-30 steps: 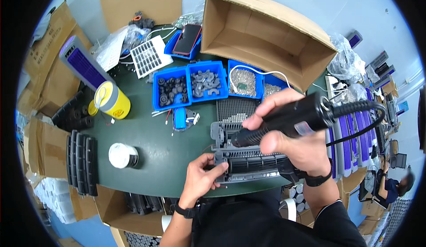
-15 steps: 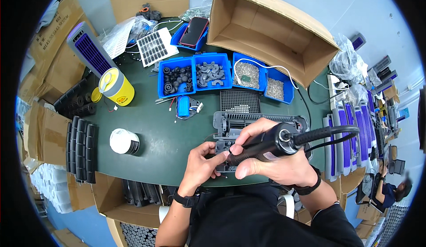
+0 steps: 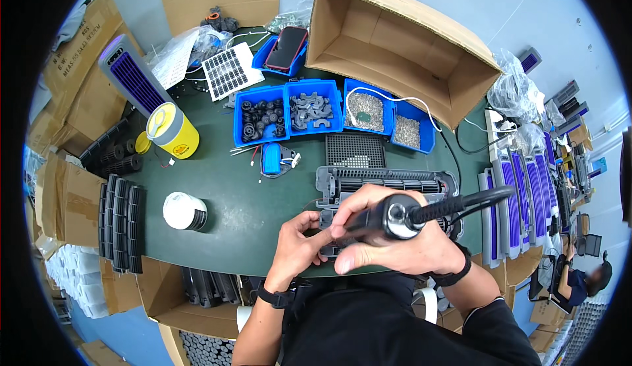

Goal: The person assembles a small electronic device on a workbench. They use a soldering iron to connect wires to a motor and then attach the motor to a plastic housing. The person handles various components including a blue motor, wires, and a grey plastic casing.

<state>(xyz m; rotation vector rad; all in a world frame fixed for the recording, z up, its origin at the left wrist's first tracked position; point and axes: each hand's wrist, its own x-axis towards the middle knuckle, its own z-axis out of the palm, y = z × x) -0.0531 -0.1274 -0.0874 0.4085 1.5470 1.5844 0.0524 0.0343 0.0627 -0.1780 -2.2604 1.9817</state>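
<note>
My right hand [image 3: 421, 247] is wrapped round a black corded electric screwdriver [image 3: 395, 218], its cable leading off to the right. The tool's tip points down and left at the near part of a grey plastic fan housing [image 3: 326, 180]; the tip itself is hidden by fingers. At the housing's near left end, my left hand [image 3: 299, 244] is closed, thumb and forefinger beside the tip and the other fingers curled at the housing's edge. A dark ribbed fan roller [image 3: 388, 186] lies in the housing's far part. My hands and the tool cover much of the near part.
Beyond the housing stand a black grid tray [image 3: 355, 150] and blue bins of rollers [image 3: 262, 112], grey clips [image 3: 313, 109] and screws [image 3: 365, 109]. A battery pack [image 3: 271, 158], white tub [image 3: 184, 210] and yellow canister [image 3: 174, 130] are left. A large cardboard box [image 3: 401, 50] stands behind.
The screwdriver has tipped more upright, its rear end and cable shifting left and slightly nearer me. My right hand has moved slightly left with it. My left hand has hardly moved.
</note>
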